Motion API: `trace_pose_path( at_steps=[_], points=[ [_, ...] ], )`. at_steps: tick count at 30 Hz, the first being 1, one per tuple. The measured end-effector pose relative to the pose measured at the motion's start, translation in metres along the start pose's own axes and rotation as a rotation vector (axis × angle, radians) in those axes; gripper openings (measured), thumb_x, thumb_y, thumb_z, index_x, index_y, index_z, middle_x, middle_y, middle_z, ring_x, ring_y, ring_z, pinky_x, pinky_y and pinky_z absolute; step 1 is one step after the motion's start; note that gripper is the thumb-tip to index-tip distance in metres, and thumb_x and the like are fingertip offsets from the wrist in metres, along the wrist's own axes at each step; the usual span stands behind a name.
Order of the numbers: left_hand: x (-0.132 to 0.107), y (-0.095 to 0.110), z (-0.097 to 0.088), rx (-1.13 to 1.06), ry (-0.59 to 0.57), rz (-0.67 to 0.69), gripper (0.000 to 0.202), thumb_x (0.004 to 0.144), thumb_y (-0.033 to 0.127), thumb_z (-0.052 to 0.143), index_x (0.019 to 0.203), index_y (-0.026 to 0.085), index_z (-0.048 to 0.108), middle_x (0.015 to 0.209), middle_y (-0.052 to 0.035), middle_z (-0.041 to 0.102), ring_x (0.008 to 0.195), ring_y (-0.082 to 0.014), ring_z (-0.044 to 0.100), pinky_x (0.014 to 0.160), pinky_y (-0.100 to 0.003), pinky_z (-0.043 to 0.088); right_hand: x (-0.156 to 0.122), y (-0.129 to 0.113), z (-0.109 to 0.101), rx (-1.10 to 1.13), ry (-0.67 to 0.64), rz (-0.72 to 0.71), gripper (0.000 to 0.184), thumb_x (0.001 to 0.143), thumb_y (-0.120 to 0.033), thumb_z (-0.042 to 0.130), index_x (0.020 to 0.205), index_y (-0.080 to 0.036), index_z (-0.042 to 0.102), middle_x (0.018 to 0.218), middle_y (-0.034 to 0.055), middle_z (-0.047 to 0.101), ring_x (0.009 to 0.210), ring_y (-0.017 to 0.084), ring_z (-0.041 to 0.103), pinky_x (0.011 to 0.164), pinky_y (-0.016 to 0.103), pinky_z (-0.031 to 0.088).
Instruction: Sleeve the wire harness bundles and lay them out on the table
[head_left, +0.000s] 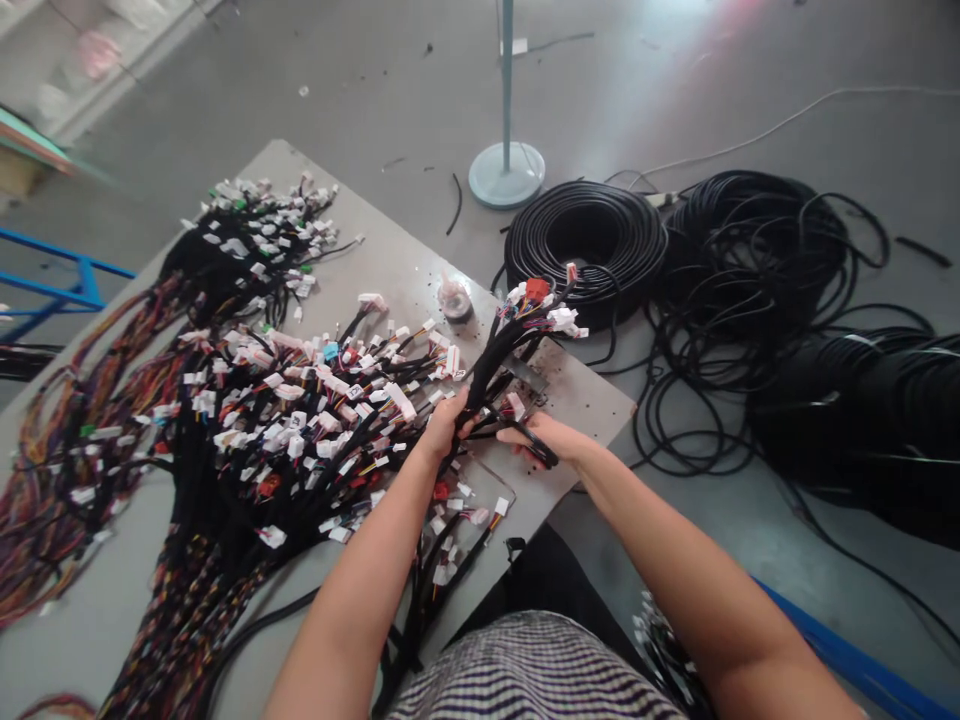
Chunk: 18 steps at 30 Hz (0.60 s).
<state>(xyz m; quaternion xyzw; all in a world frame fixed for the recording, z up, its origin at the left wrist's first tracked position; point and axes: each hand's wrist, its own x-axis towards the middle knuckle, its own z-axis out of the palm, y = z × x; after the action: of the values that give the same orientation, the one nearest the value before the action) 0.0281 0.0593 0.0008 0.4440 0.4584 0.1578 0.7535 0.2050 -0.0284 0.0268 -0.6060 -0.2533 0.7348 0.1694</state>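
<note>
Harness (489, 365) runs thru L fingers (452, 407), clenched round it; R fingers (514, 436) close by, can't tell grip.

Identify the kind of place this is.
Likely a wire-harness workshop: bundled wiring harnesses with white connectors cover much of the worktable, and coils of black tubing or cable lie on the floor.

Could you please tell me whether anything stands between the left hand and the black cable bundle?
Nothing visible does: the left hand is closed around the black cable bundle, though the contact under the palm is hidden.
</note>
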Motion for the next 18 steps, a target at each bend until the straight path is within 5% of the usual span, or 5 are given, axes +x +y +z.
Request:
trace_pose_path(
  at_steps=[5,9,13,15,18],
  points=[
    [-0.016,0.011,0.002,0.072,-0.120,-0.045,0.066,0.074,0.077,0.056,0.074,0.012,0.064,0.051,0.0010,0.051,0.040,-0.0057,0.033,0.042,-0.022,0.022,-0.023,0.037,0.000,-0.567,0.122,0.031,0.041,0.077,-0.044,0.068,0.052,-0.016,0.052,0.051,0.0036,0.053,0.053,0.015,0.054,0.050,0.024,0.041],
    [-0.039,0.028,0.019,0.203,-0.324,-0.016,0.057,0.081,0.067,0.057,0.087,0.012,0.067,0.076,-0.0046,0.065,0.049,-0.0067,0.037,0.047,-0.022,0.028,-0.041,0.061,0.003,-0.922,0.324,-0.002,0.025,0.073,-0.039,0.068,0.071,-0.015,0.067,0.079,0.0131,0.067,0.083,0.028,0.065,0.073,0.033,0.049],
    [-0.077,0.036,0.071,0.453,-0.372,0.247,0.046,0.089,0.055,0.051,0.095,0.014,0.070,0.082,-0.0054,0.067,0.068,-0.0141,0.053,0.064,-0.024,0.041,-0.068,0.055,0.028,-0.407,0.486,-0.443,0.050,0.084,-0.056,0.049,0.110,-0.017,0.066,0.114,0.0141,0.064,0.108,0.029,0.059,0.093,0.039,0.047],
    [-0.102,0.030,0.094,0.520,-0.358,0.320,0.044,0.092,0.052,0.045,0.096,0.016,0.070,0.080,-0.0048,0.066,0.071,-0.0160,0.056,0.067,-0.025,0.042,-0.089,0.055,0.042,-0.120,0.580,-0.589,0.051,0.092,-0.056,0.032,0.104,-0.019,0.066,0.110,0.0121,0.064,0.105,0.026,0.059,0.094,0.040,0.047],
    [-0.152,0.005,0.079,0.605,-0.265,0.207,0.038,0.086,0.055,0.056,0.085,0.020,0.070,0.065,-0.0003,0.061,0.062,-0.0151,0.053,0.058,-0.024,0.037,-0.120,0.064,0.040,-0.181,0.935,-0.524,0.051,0.099,-0.050,0.027,0.086,-0.019,0.064,0.094,0.0131,0.064,0.100,0.026,0.059,0.094,0.043,0.047]
  ],
)
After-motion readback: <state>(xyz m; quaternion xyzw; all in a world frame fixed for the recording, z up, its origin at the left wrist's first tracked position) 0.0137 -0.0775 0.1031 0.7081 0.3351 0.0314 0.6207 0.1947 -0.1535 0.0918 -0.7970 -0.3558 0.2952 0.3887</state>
